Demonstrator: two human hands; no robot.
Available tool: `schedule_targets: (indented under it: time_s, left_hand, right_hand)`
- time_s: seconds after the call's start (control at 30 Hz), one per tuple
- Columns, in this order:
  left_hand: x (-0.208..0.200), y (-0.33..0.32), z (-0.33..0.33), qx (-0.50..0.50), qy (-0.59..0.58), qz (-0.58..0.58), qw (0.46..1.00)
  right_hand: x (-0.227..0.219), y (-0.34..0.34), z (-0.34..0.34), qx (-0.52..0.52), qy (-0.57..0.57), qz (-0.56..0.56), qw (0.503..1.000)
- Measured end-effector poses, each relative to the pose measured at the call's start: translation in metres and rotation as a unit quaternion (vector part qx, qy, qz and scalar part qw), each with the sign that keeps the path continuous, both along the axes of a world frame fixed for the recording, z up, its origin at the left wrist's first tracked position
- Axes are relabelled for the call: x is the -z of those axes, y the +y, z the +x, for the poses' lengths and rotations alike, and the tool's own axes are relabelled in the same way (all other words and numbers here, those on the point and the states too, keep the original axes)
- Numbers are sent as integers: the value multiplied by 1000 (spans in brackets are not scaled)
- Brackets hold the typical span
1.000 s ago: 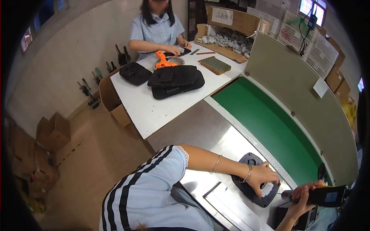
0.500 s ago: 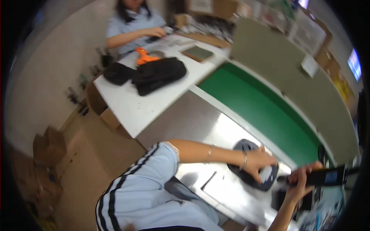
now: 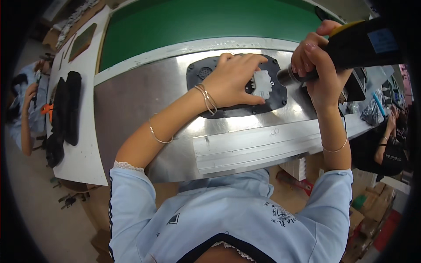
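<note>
A dark, rounded plastic housing point(image 3: 204, 74) with a round speaker-like grille lies on the steel worktop. A small white plastic part point(image 3: 262, 84) sits on the housing's right half. My left hand point(image 3: 234, 81) rests over the housing, fingers and thumb spread apart on either side of the white part. In my right hand point(image 3: 322, 65) is a black and yellow power screwdriver point(image 3: 357, 46), held with the fingers wrapped round it. Its metal nose point(image 3: 287, 76) points left at the housing's right edge, close to the white part; the bit tip is hard to make out.
A pale metal strip point(image 3: 245, 147) runs along the worktop's front. Behind lies a green belt-like surface point(image 3: 197, 26). A white table point(image 3: 83, 131) with black pouches point(image 3: 72, 109) adjoins at left, a co-worker point(image 3: 28, 96) beside it. Another person point(image 3: 386, 149) is at right.
My view has swung to the right and down, bringing both forearms into the picture. The left hand stays on the housing; the screwdriver remains in the right, its nose beside the housing.
</note>
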State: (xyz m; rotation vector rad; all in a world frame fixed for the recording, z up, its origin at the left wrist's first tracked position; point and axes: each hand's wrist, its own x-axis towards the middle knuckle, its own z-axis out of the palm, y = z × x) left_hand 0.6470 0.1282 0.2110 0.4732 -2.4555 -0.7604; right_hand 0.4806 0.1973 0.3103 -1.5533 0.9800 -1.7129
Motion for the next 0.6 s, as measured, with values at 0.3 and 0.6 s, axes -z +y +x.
schedule_targets:
  time_s: [0.3, 0.6]
  left_hand:
    - [1, 1, 2, -9, 0, -30, 1000]
    - [5, -1, 1, -13, 11, -46, 999]
  right_hand:
    - [8, -2, -9, -4, 13, -11, 1000]
    - [0, 1, 21, 83, -92, 35, 992]
